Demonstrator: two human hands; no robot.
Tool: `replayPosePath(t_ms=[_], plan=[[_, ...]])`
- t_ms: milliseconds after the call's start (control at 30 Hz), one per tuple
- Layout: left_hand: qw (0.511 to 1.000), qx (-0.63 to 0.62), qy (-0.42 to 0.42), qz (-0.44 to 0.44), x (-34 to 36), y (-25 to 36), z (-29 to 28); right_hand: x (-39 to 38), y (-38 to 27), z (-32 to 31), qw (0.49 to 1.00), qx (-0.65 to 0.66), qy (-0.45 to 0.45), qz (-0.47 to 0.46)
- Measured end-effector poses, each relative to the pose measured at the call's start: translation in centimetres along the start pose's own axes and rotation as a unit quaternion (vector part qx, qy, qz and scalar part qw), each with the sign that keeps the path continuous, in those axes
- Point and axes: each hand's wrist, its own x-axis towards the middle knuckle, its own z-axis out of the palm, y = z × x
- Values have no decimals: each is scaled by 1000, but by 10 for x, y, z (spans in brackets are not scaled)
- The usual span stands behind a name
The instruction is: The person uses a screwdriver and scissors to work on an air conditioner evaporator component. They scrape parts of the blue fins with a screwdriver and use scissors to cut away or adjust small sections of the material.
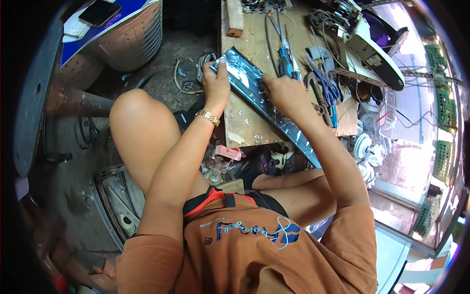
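Observation:
A long dark ribbed panel [281, 122], flecked with silvery bits, lies diagonally over a wooden worktop [242, 125]. My left hand [217, 83], with a gold watch on the wrist, grips the panel's upper end, thumb on its face. My right hand [286, 93] is closed over the panel's middle, its fingertips hidden, so what it holds cannot be made out. Beyond it lie a blue-handled screwdriver [284, 61], blue-handled tools [329, 88] and other hand tools. Silvery flakes are scattered on the wood.
A wood block [234, 29] sits at the worktop's back. Tangled wires and appliance parts [372, 63] crowd the right. A perforated bin [117, 54] bears a phone [99, 12] at the upper left. My bare knee [137, 117] is beside the worktop, above a littered floor [83, 161].

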Motion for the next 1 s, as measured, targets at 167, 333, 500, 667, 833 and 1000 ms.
replayPosePath(t_ms=[167, 333, 500, 667, 833, 1000], plan=[[998, -26, -64, 0, 10, -5, -7, -7, 44, 7, 991, 133, 28, 10], [971, 114, 25, 208, 16, 15, -27, 32, 105, -22, 978, 140, 90, 124], [961, 172, -103, 190, 22, 35, -19, 62, 154, 13, 961, -48, 236, 133], [953, 186, -62, 231, 33, 25, -40, 79, 81, 12, 964, 58, 245, 81], [957, 160, -43, 240, 26, 28, -18, 77, 64, 34, 966, 64, 215, 133], [955, 154, -51, 249, 25, 31, -12, 77, 74, 39, 956, 93, 227, 161]])
